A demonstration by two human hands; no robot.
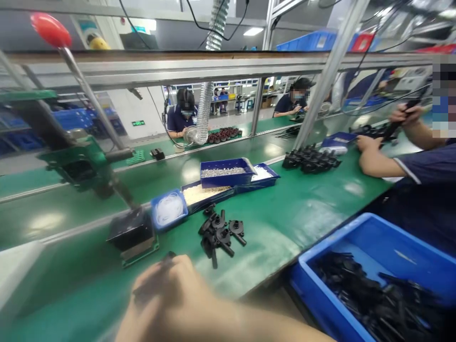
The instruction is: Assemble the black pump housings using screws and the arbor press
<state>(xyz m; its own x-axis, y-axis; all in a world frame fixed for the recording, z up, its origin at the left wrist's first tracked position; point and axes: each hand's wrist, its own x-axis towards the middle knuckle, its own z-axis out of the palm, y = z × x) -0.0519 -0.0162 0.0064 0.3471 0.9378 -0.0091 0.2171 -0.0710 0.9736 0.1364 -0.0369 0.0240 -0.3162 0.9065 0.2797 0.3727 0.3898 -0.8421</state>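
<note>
Low in the head view, my right hand [190, 292] reaches in from the lower right, its fingers closed around a dark plastic part [154, 283]. My left hand [132, 316] is pressed close on the other side of the same part, mostly covered by the right hand. Motion blur smears both hands, and the part's exact shape is unclear. Just beyond them lies a small pile of black plastic housings [221, 233] with short pipe stubs. Left of that pile is a hand-lever press [80, 159] with a red knob, above a dark block-shaped base [131, 230].
Blue trays hold white rings [169, 209], cream-coloured bits [203, 193] and small metal pieces [224, 172]. At lower right stands a blue crate [377, 225] of black parts. A co-worker's arm [381, 161] is at the right; more people sit beyond the metal frame [317, 80].
</note>
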